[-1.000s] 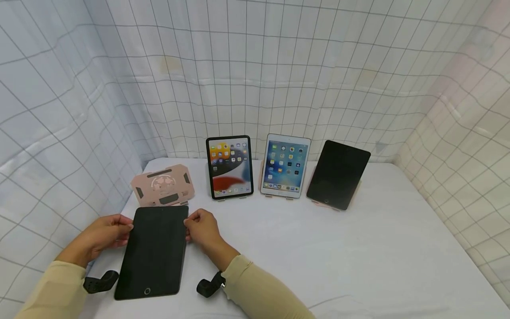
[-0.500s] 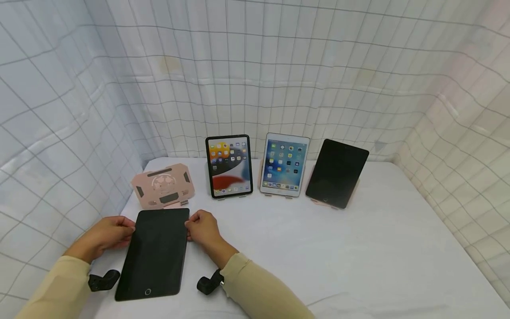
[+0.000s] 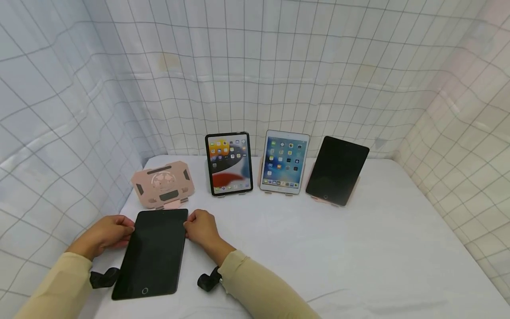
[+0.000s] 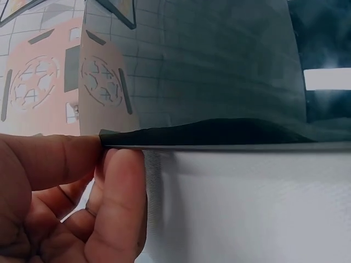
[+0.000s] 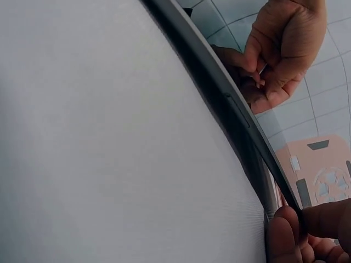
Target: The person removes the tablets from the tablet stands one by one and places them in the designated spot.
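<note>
A black tablet (image 3: 153, 254) with a round home button is held between both hands at the left of the white surface, its screen up. My left hand (image 3: 105, 237) pinches its left edge near the far end; in the left wrist view the thumb (image 4: 60, 159) lies on top and a finger (image 4: 125, 181) underneath. On the opposite edge, my right hand (image 3: 202, 227) pinches it between thumb and fingers, as the right wrist view shows. Just beyond the tablet's far end stands a pink tablet stand (image 3: 163, 184) with cut-outs, tilted back.
To the right of the pink stand, three tablets lean on stands: a black-framed one (image 3: 229, 164) with a lit screen, a white one (image 3: 284, 161) also lit, and a dark one (image 3: 338, 170). Grid-patterned curtains (image 3: 255, 66) enclose the white surface (image 3: 318, 248).
The tablet has shifted slightly toward the person, so more of the stand's lower lip shows beyond it. Both hands keep their pinch on its edges. The camera view has tilted a little.
</note>
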`<state>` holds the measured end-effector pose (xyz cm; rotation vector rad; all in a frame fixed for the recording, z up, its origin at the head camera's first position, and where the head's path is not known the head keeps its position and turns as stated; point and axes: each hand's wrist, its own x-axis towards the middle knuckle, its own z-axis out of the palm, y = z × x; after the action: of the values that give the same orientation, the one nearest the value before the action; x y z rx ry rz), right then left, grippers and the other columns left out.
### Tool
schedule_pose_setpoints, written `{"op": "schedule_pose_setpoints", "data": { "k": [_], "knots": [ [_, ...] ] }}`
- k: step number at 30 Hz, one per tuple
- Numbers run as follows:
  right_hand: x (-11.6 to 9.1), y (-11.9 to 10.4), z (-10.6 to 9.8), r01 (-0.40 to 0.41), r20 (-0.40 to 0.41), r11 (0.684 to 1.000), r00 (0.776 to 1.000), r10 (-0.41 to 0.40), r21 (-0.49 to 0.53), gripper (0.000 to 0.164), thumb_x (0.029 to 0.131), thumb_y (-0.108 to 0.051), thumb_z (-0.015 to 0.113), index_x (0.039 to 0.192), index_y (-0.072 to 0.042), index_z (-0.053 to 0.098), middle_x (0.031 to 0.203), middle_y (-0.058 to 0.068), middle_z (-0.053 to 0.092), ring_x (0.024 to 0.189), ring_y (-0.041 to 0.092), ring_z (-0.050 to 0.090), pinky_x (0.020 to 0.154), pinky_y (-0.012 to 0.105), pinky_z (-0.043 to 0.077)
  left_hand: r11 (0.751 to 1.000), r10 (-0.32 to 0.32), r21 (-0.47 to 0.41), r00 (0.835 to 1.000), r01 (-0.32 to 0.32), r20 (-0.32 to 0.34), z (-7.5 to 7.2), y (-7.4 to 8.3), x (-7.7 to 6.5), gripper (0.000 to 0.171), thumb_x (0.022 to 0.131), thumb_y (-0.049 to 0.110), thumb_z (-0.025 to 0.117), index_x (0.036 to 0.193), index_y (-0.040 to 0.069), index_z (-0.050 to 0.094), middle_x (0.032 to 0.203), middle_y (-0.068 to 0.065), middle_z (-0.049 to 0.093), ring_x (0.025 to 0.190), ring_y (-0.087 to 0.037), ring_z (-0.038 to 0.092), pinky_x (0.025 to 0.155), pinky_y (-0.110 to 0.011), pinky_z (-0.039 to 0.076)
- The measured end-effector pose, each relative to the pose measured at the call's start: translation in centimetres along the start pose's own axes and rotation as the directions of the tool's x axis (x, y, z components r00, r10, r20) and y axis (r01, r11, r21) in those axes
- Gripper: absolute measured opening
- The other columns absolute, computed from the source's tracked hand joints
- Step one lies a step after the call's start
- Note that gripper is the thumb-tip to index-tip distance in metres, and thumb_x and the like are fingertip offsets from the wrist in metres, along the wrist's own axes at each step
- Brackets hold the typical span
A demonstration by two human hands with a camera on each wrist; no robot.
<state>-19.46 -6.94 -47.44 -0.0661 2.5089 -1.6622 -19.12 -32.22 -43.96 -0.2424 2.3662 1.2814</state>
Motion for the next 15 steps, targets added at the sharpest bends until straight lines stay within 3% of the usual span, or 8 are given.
{"op": "schedule_pose_setpoints", "data": {
  "k": [5,15],
  "knots": [
    [0.05,0.04,-0.02,0.014,0.007,0.999,1.000,-0.014,-0.040,0.022,0.089,-0.004,0.070,0.071,-0.010,0.058,0.053,-0.005,0.055,0.042,0.003,0.053,0.046,0.017,0.042,1.000,-0.022,0.000,1.000,0.022,-0.002,0.17,-0.08,0.22,0.013,0.098,0.003,0.049,0.100,-0.008,0.055,0.083,-0.007,0.054,0.075,-0.017,0.055,0.064,-0.028,0.056],
    [0.50,0.18,-0.03,-0.046,0.029,0.995,0.998,0.049,-0.086,0.024,0.090,-0.009,0.072,0.069,-0.012,0.060,0.049,-0.006,0.056,0.043,0.003,0.055,0.049,0.017,0.040,0.999,-0.047,0.002,0.999,0.047,-0.006,0.50,0.03,0.40,0.013,0.098,0.002,0.050,0.100,-0.009,0.055,0.083,-0.008,0.054,0.075,-0.018,0.054,0.064,-0.028,0.056]
  ]
}}
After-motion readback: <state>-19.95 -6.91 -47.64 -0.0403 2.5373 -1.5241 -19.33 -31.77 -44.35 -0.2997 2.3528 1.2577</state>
